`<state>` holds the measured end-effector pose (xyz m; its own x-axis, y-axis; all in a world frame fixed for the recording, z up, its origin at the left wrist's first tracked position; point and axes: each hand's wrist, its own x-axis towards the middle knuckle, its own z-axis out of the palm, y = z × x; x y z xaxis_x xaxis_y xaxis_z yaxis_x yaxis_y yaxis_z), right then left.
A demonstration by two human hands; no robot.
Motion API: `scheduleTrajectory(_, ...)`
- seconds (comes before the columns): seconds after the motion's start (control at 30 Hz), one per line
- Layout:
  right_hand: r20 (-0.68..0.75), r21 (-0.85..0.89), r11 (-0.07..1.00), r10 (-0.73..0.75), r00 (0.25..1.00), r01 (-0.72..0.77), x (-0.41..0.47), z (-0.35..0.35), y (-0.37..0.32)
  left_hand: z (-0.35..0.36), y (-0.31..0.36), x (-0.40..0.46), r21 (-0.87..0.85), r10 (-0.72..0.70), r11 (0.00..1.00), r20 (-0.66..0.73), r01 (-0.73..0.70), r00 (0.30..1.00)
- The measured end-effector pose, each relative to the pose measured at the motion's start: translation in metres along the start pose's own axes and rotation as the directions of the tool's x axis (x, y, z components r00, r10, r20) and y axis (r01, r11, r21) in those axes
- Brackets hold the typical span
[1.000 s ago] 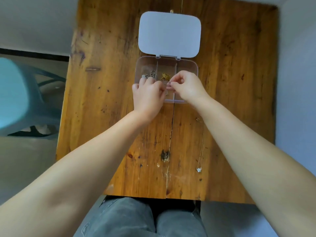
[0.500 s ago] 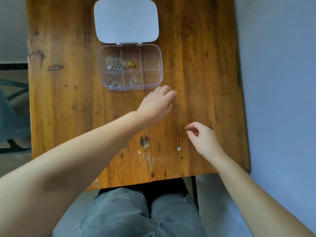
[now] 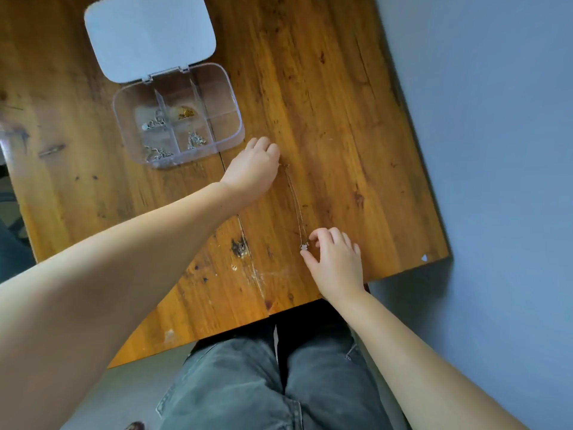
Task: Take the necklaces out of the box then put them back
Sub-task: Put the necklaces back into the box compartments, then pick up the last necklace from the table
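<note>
A clear plastic compartment box (image 3: 236,127) stands on the wooden table with its white lid (image 3: 148,35) folded open behind it. Silver pieces (image 3: 153,122) and a gold one (image 3: 186,113) lie in its left and middle cells; the right cells look empty. One thin necklace (image 3: 296,206) lies stretched out on the table, to the right of the box. My left hand (image 3: 252,169) is curled down over the chain's far end. My right hand (image 3: 336,262) has thumb and forefinger spread on either side of the small pendant (image 3: 304,246).
The table's (image 3: 341,103) near edge runs just behind my right wrist, and its right edge borders a grey floor. A dark knot (image 3: 240,246) and a crack mark the wood near the pendant. My legs in grey jeans (image 3: 248,383) are below the table.
Both hands left the box and came to the necklace on the table. My left fingers curled over the chain's far end; my right hand moved up to the pendant.
</note>
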<state>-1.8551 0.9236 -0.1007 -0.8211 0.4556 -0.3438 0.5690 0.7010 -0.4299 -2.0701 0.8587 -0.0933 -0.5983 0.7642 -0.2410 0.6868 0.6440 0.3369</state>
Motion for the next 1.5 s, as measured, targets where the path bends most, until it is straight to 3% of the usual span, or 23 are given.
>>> scheduleTrajectory(0.13,-0.026,-0.048,0.994,-0.099,0.995,0.098,0.000,0.001,0.000,-0.008,-0.001,0.001,-0.139,-0.031,0.990,-0.020,0.028,0.999)
scheduleTrajectory(0.27,-0.041,0.045,0.993,-0.106,0.993,0.108,0.002,-0.006,0.003,-0.017,0.006,0.005,-0.233,-0.034,0.972,-0.046,0.022,0.998)
scheduleTrajectory(0.43,-0.144,0.274,0.962,0.040,0.989,0.001,0.005,-0.028,0.023,-0.042,0.034,0.037,-0.354,0.006,0.932,-0.181,-0.071,0.983)
scheduleTrajectory(0.63,-0.284,0.311,0.945,0.198,0.938,-0.105,0.028,-0.048,0.055,-0.044,0.073,0.087,-0.328,0.179,0.911,-0.235,-0.251,0.956)
scheduleTrajectory(0.87,-0.309,0.162,0.960,0.270,0.912,-0.229,0.042,-0.041,0.075,-0.002,0.086,0.114,-0.231,0.157,0.954,-0.161,-0.192,0.974)
scheduleTrajectory(1.07,-0.228,0.251,0.936,0.305,0.925,-0.246,0.042,-0.048,0.074,0.000,0.080,0.111,-0.186,0.144,0.973,0.013,-0.140,0.989)
scheduleTrajectory(1.2,-0.236,0.341,0.918,0.293,0.926,-0.204,0.049,-0.064,0.064,-0.020,0.061,0.086,-0.281,0.122,0.952,-0.019,-0.122,0.992)
scheduleTrajectory(1.3,-0.245,0.353,0.929,0.207,0.947,-0.112,0.075,-0.078,0.035,-0.038,0.025,0.052,-0.336,0.049,0.937,-0.135,-0.092,0.990)
scheduleTrajectory(1.37,-0.237,0.316,0.948,0.111,0.965,-0.031,0.103,-0.085,0.003,-0.053,-0.010,0.027,-0.364,-0.081,0.931,-0.221,-0.006,0.972)
scheduleTrajectory(1.5,-0.178,0.194,0.973,-0.093,0.980,0.128,0.166,-0.084,-0.073,-0.079,-0.085,-0.007,-0.440,-0.376,0.875,-0.357,0.201,0.855)
